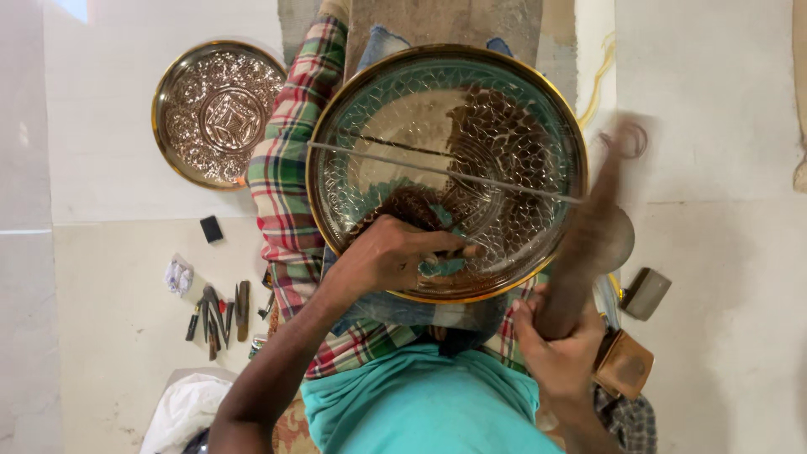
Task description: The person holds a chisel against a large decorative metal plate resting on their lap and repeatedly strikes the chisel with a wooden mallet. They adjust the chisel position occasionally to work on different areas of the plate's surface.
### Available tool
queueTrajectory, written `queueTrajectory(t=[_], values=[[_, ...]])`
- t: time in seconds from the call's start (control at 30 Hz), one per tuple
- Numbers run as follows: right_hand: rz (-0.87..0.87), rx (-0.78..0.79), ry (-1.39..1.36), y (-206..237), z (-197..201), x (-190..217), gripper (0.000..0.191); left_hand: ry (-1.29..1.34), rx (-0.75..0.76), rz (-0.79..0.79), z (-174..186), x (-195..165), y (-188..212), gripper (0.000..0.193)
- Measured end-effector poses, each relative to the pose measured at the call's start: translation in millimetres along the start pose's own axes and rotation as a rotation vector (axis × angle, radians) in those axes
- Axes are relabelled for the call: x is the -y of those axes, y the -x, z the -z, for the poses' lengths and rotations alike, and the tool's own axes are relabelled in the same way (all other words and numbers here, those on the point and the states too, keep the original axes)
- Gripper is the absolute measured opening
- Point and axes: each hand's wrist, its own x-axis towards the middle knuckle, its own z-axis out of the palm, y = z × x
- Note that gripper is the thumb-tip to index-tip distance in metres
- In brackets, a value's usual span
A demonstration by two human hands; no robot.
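left grip: left hand (395, 252) pinched narrow on a small punch tool (454, 250), tip pressed to the plate face, centre frame
right grip: right hand (559, 349) wrapped tight round a wooden mallet (588, 227), motion-blurred, right of centre
plate: large round embossed metal plate (445, 168) with gold rim, laid on the lap over checked cloth (286, 193)
handling: judged stiff, fairly heavy, smooth and slippery; thin relief dentable; best taken by the rim with both hands
around: second embossed plate (220, 113) on the floor, upper left; loose chisels (220, 313) lower left
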Motion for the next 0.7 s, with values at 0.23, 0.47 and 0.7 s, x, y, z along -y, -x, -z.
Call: queueTrajectory(t=[0.23, 0.47, 0.7], values=[[-0.044, 0.01, -0.005, 4, -7, -7, 0.039, -0.066, 0.018, 0.001, 2, 0, 0, 0.068], [-0.086, -0.046, -0.326, 12, -13, -12, 0.031, -0.056, -0.036, -0.058, -2, 8, 1, 0.065], [-0.101, -0.01, -0.096, 15, -13, -11, 0.031, -0.174, 0.062, 0.068, -4, 12, 2, 0.073]])
